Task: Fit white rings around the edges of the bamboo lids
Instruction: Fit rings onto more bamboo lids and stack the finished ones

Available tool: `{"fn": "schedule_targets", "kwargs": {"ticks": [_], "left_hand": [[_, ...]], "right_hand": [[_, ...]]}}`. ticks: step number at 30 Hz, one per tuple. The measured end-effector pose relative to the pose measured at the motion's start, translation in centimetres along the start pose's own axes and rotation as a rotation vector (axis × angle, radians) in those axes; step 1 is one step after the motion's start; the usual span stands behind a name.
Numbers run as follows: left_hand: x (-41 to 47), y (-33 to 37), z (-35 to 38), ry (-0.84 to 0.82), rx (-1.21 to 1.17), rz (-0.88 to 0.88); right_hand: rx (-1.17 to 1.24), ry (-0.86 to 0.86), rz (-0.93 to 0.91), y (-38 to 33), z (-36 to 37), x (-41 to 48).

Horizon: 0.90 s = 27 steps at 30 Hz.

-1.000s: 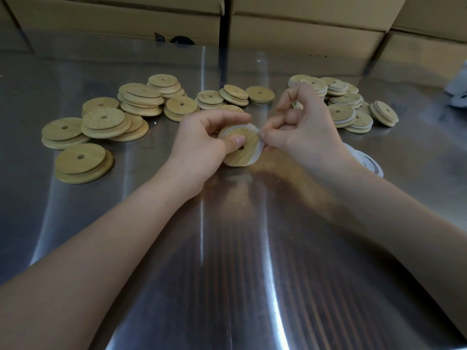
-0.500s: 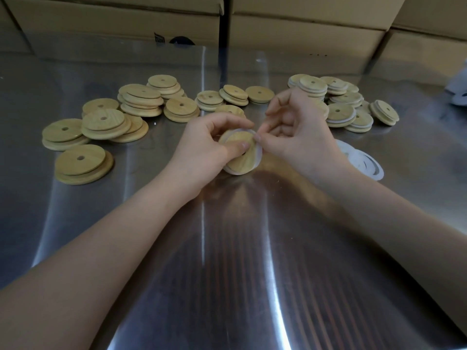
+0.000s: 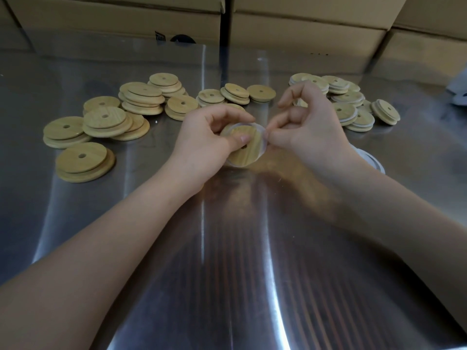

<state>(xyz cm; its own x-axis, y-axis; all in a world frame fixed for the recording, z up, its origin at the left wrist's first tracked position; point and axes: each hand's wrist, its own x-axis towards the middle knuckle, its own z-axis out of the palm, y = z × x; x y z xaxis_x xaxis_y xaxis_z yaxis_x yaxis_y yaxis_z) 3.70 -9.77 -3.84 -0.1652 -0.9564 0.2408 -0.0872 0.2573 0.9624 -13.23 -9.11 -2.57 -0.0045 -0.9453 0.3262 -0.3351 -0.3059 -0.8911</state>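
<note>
1. 2 bare hands work above the steel bench (image 3: 227,274), and between them is 1 bamboo lid (image 3: 243,151) with 1 white ring (image 3: 262,130).
2. Bare lids (image 3: 106,117) lie in overlapping stacks from 9 o'clock round to 12 o'clock. They overlap too much for a sure count.
3. A second group, the ringed lids (image 3: 346,111), sits at 1 to 2 o'clock, each with a white band at its edge. This group cannot be counted exactly either.
4. Loose rings (image 3: 371,160) lie flat at 3 o'clock, partly hidden under the right wrist; their number cannot be told.
5. Cardboard boxes (image 3: 303,29) line the bench's far edge at 12 o'clock. One bears a black printed mark (image 3: 159,36), too small to read.
6. The held lid is a round, pale bamboo disc with a small hole near its middle. It is tilted, with its face towards the camera.
7. The ring is thin and translucent white, running round the lid's rim, loose at the lower edge.
8. The left hand (image 3: 202,142) grips the lid, thumb pressed on its face and fingers curled behind.
9. The right hand (image 3: 310,132) pinches the ring at the lid's 3 o'clock edge with thumb and forefinger, the other fingers curled and raised.
</note>
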Motion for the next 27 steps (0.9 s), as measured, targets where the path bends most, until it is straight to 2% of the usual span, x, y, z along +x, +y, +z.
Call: {"fn": "schedule_targets", "kwargs": {"ticks": [6, 10, 16, 22, 27], "left_hand": [[0.1, 0.1, -0.3, -0.017, -0.055, -0.054], [-0.1, -0.1, -0.2, -0.043, -0.081, -0.081], [-0.2, -0.4, -0.3, -0.059, -0.146, -0.102], [-0.3, -0.1, -0.4, -0.048, -0.250, -0.152], [-0.4, -0.1, -0.2, -0.065, -0.173, -0.116]], "right_hand": [[0.177, -0.114, 0.102, -0.1, -0.9, 0.5], [0.166, -0.153, 0.083, 0.0, -1.2, 0.5], [0.139, -0.100, 0.022, 0.4, -0.6, 0.2], [0.166, -0.168, 0.087, 0.3, -1.0, 0.3], [0.165, -0.163, 0.093, 0.2, -1.0, 0.3]]}}
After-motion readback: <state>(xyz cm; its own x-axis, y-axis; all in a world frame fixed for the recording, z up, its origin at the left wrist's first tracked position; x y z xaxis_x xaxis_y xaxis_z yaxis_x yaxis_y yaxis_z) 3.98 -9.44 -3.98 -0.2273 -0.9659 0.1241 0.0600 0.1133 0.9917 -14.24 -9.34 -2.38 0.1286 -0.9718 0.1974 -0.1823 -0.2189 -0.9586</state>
